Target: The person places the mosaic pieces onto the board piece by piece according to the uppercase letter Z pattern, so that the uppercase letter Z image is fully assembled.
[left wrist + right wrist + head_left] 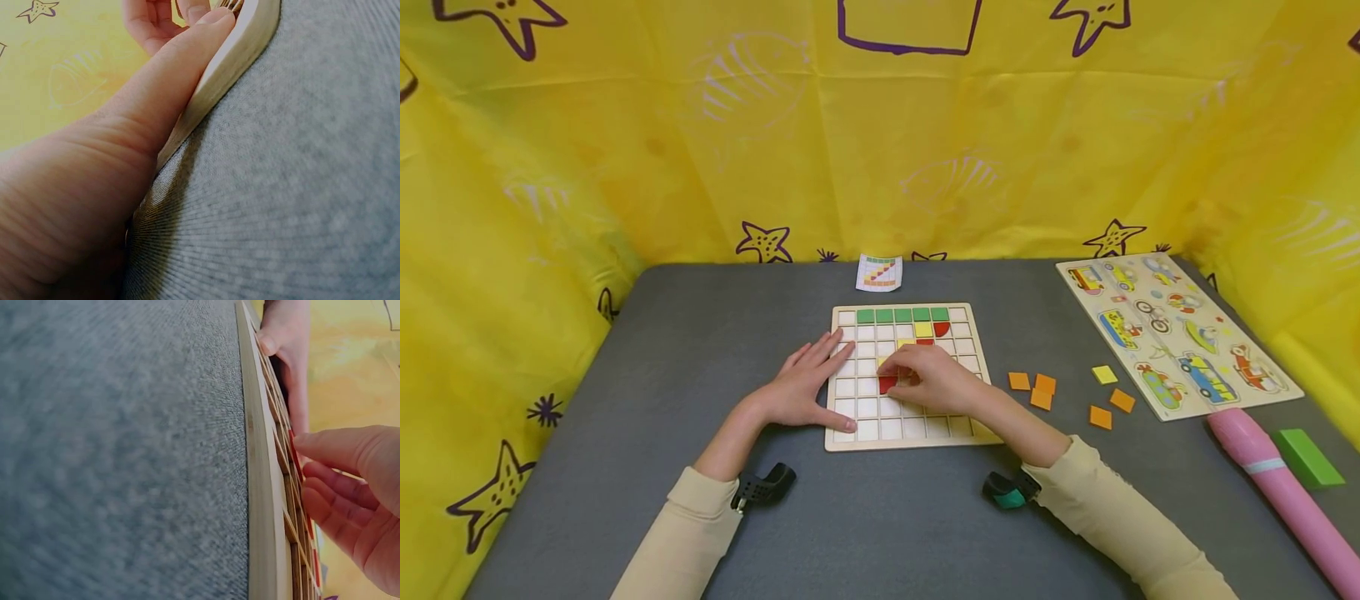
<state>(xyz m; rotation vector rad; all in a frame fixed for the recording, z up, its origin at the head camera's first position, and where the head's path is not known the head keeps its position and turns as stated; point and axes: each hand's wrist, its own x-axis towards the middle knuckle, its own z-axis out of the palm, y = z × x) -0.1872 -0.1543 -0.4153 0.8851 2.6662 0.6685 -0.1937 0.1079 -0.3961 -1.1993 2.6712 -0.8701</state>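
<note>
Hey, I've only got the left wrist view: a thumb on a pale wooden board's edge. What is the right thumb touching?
Observer: The right hand has its thumb against a flat red piece, partly hidden.
Operator: What's in the far row of the pale wooden grid board?
Observer: Five green square tiles.
Operator: Any loose pieces?
Observer: Yes: orange square tiles and one yellow square tile on the grey table, right of the board.

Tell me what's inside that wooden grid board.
Five green tiles sit in the far row; red pieces and yellow pieces show in nearer rows. The right hand covers middle parts of the board, so what's there can't be seen.
</note>
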